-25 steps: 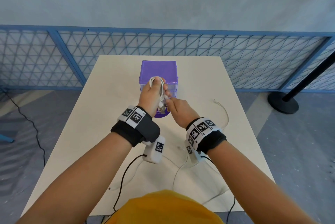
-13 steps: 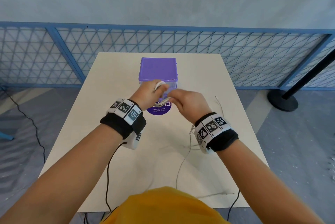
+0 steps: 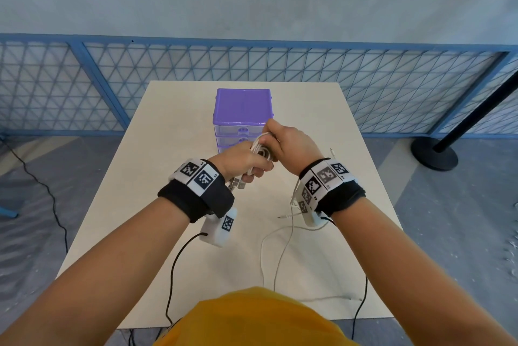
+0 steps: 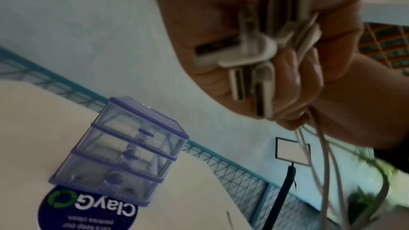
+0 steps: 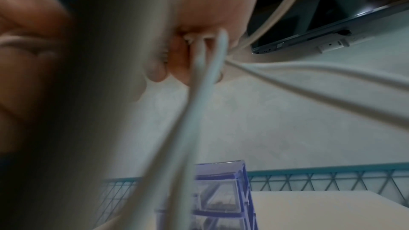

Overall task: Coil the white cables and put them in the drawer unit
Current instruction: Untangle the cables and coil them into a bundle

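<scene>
Just in front of the purple drawer unit, both hands meet above the middle of the worktop. The left hand is clamped around a bundle of coiled white cables; the left wrist view shows its fingers curled over several flat white plugs, with loose strands hanging down from the fist. The right hand, at 3 o'clock from the left, pinches the upper loop of the same bundle, its fingers closed on the strands; the right wrist view is blurred, yet white strands run out from between its fingertips. From the bundle, slack white cable trails towards 6 o'clock across the worktop, ending near its close edge. A further thin white cable end lies at 3 o'clock from the hands. The drawer unit stands at 12 o'clock, all three drawers pushed in, on a round dark blue sticker.
</scene>
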